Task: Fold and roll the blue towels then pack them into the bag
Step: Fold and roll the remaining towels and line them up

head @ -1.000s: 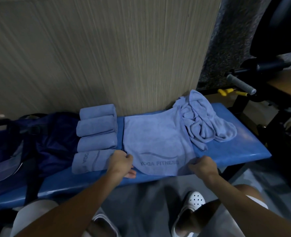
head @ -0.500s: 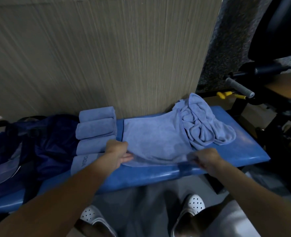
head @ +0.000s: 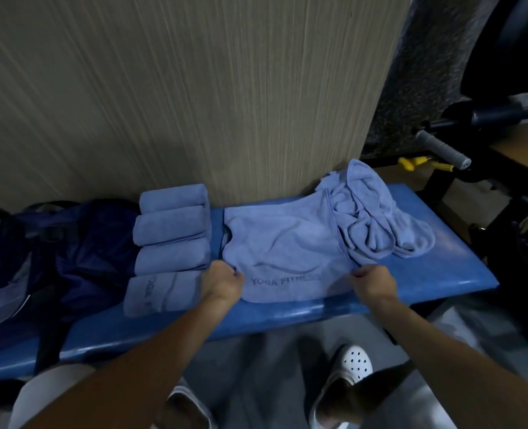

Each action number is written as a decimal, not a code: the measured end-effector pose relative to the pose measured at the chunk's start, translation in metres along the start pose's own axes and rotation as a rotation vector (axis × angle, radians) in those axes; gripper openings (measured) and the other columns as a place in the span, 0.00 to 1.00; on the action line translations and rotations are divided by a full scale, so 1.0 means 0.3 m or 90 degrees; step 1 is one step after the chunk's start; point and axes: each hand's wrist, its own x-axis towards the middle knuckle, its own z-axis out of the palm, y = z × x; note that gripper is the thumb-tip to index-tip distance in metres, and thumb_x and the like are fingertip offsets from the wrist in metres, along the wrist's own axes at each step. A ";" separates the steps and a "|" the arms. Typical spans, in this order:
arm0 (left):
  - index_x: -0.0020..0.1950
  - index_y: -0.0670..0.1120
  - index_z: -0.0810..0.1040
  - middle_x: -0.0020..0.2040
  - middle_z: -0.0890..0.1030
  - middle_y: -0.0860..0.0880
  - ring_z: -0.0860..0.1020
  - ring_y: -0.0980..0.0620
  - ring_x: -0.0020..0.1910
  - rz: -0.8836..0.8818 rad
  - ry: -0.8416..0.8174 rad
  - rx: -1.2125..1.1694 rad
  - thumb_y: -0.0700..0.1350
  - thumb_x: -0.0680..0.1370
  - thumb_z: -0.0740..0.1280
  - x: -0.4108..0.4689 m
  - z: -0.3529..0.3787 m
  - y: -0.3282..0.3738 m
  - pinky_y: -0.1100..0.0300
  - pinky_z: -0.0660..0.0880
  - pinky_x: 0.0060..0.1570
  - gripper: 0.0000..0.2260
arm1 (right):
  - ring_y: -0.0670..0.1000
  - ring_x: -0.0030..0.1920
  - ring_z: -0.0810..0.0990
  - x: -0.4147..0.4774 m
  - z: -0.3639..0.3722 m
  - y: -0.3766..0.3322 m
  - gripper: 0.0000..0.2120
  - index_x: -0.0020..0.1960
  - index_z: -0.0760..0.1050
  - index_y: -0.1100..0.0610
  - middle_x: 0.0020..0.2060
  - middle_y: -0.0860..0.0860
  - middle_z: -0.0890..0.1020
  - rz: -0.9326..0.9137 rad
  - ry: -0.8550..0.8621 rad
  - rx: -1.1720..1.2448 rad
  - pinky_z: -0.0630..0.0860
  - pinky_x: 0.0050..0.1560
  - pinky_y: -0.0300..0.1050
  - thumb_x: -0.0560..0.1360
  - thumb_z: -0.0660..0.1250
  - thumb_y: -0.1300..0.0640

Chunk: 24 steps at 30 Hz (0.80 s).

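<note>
A blue towel (head: 281,255) printed YOGA FITNESS lies spread on the blue bench (head: 442,274). My left hand (head: 222,281) grips its left edge and my right hand (head: 374,281) grips its right edge, both with curled fingers. Several rolled blue towels (head: 172,239) lie in a row left of it, the nearest one (head: 163,292) showing its print. A crumpled pile of blue towels (head: 377,221) sits at the back right. The dark blue bag (head: 83,243) lies at the bench's left end.
A beige wall (head: 194,103) rises right behind the bench. Black exercise equipment with a grey handle (head: 442,148) stands to the right. My white shoes (head: 346,376) and the grey floor show below the bench's front edge.
The towel's near edge, folded back half a second ago, is down again with the print showing. Both hands have shifted a little away from me along its side edges.
</note>
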 end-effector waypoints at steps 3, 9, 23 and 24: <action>0.34 0.36 0.76 0.45 0.81 0.33 0.81 0.36 0.48 -0.003 -0.002 0.025 0.41 0.76 0.65 0.003 0.003 0.021 0.49 0.76 0.43 0.12 | 0.61 0.43 0.79 -0.003 0.011 0.012 0.15 0.29 0.73 0.54 0.35 0.56 0.79 -0.006 0.031 -0.022 0.75 0.42 0.51 0.73 0.68 0.53; 0.24 0.43 0.65 0.32 0.77 0.36 0.78 0.40 0.35 -0.006 0.048 -0.028 0.41 0.75 0.67 0.000 0.027 -0.015 0.54 0.71 0.34 0.20 | 0.60 0.48 0.76 -0.046 0.026 0.013 0.21 0.29 0.64 0.52 0.37 0.55 0.76 -0.014 0.008 -0.088 0.69 0.46 0.50 0.70 0.73 0.47; 0.45 0.33 0.81 0.39 0.81 0.40 0.81 0.50 0.39 0.008 0.121 -0.568 0.39 0.75 0.72 -0.054 -0.079 -0.023 0.60 0.81 0.44 0.08 | 0.45 0.28 0.69 -0.105 -0.046 -0.044 0.15 0.32 0.71 0.57 0.25 0.47 0.72 -0.041 -0.040 0.587 0.71 0.33 0.37 0.72 0.74 0.64; 0.44 0.34 0.81 0.39 0.82 0.40 0.81 0.49 0.39 0.009 0.125 -0.581 0.39 0.75 0.72 -0.055 -0.092 -0.020 0.62 0.81 0.43 0.08 | 0.45 0.29 0.70 -0.111 -0.054 -0.046 0.13 0.33 0.73 0.56 0.25 0.46 0.73 -0.029 -0.053 0.608 0.71 0.35 0.38 0.72 0.73 0.64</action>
